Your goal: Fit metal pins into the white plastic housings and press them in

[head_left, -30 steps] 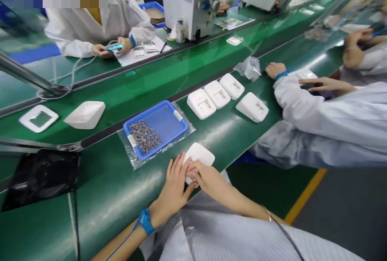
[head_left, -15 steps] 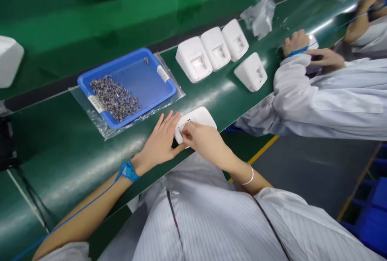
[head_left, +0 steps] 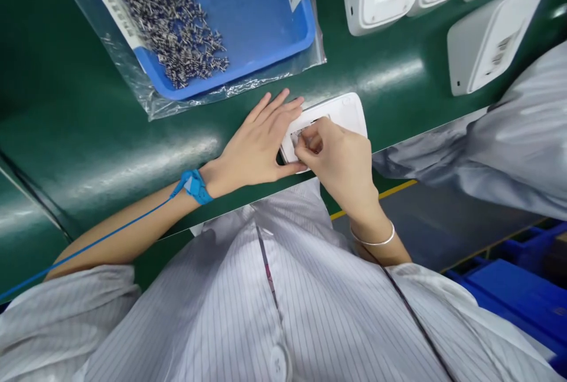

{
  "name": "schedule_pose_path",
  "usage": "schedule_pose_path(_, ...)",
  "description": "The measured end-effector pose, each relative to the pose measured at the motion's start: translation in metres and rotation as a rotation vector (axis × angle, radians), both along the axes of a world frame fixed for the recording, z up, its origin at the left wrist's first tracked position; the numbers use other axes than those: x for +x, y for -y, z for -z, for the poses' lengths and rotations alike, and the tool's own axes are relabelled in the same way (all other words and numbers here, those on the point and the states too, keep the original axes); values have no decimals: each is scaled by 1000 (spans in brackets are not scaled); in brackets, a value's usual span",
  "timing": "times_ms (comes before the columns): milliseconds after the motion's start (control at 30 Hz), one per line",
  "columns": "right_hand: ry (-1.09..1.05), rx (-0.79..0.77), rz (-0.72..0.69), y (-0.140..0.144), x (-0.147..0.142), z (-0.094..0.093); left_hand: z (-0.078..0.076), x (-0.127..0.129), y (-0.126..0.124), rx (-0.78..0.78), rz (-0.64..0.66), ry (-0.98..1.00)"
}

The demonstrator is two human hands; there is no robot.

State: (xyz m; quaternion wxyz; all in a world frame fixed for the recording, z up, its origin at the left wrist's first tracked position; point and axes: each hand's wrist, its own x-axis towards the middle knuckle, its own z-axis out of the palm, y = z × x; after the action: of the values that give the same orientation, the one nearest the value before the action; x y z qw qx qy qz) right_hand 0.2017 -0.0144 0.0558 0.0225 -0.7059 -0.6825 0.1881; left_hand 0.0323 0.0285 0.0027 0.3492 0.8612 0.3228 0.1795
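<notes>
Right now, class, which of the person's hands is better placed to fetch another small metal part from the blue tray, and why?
Probably the left hand: it lies flat beside the white casing, nearer the blue tray. The right hand is pinching at the casing's recess.

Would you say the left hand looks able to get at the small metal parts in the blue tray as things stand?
Probably yes. The left hand lies flat against the white housing, holding nothing, and the small metal parts lie in the open blue tray just beyond its fingertips, with only bare belt and plastic bag between.
</notes>
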Motion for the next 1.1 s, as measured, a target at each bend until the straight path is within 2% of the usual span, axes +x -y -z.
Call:
schedule_pose_path(267, -22, -3, 101, -2, -4, -4, 6, 2, 2, 13, 15, -21)
schedule_pose_path(500, -158, -16, 49, -4, 2, 1, 0, 3, 1, -18, 24, -66)
schedule_pose_path(667, -83, 74, 23, 3, 4, 5, -1, 3, 2, -24, 12, -65)
schedule_pose_path(833, -33, 39, -81, 5, 4, 1, -2, 2, 4, -16, 6, -61)
schedule_pose_path(1100, 116, 42, -115, 7, 2, 1, -3, 2, 2, -16, 29, -45)
